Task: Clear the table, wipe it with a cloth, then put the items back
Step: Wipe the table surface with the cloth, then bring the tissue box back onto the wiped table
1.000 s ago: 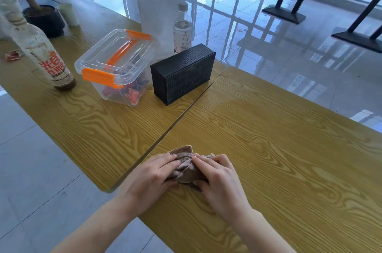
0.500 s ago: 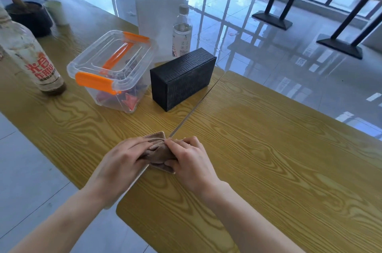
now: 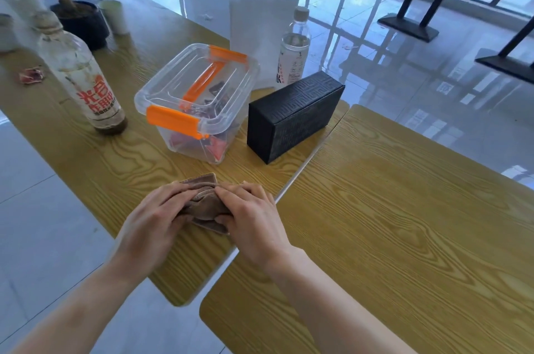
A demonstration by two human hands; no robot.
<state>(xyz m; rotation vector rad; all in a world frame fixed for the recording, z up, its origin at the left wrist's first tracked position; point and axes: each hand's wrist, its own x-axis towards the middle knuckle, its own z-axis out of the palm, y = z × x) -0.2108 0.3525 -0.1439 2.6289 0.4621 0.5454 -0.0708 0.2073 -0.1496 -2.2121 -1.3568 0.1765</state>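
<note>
A folded brown cloth (image 3: pixel 205 203) lies on the left wooden table (image 3: pixel 95 157), close to the seam with the right wooden table (image 3: pixel 404 223). My left hand (image 3: pixel 153 220) and my right hand (image 3: pixel 254 218) both hold the cloth, fingers curled over it from either side. Just beyond the cloth stand a clear plastic box with orange clips (image 3: pixel 196 102) and a black patterned box (image 3: pixel 294 116). A glass bottle with red characters (image 3: pixel 83 82) stands to the left, and a small water bottle (image 3: pixel 294 50) stands behind the black box.
A white sheet (image 3: pixel 260 33) stands upright behind the clear box. A dark pot with a stick (image 3: pixel 81 21), a pale cup (image 3: pixel 115 15) and a red wrapper (image 3: pixel 31 76) sit at the far left. Table legs (image 3: pixel 413 7) stand on the glossy floor beyond.
Both hands have carried the cloth leftward, from the right table across the seam onto the left table, nearer the clear box.
</note>
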